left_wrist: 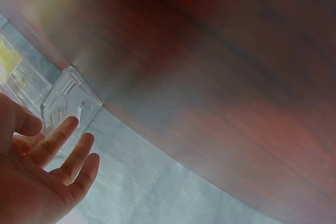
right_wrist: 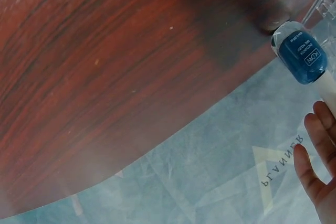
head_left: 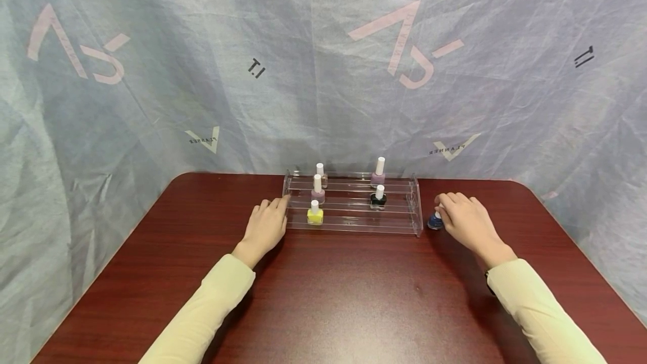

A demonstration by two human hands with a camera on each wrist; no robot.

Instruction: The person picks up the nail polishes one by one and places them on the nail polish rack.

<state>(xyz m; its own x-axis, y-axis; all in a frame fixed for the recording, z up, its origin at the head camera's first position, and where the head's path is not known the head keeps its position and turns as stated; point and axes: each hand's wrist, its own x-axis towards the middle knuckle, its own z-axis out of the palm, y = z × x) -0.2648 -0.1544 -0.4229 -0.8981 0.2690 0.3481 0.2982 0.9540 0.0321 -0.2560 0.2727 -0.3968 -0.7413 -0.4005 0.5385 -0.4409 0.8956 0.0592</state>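
Observation:
A clear stepped display rack stands at the back of the table. My left hand is at its left end, with fingers fairly straight and touching the end panel. Just off the rack's right end, my right hand pinches the white cap of a blue nail polish bottle. That bottle is near the tabletop; whether it touches cannot be told. On the rack's left side are a yellow nail polish, a pale mauve one and a brownish one. Farther right are a black nail polish and a lilac one.
The dark red wooden table has rounded far corners. A grey-blue cloth with printed letters hangs behind the table and down both sides, close behind the rack.

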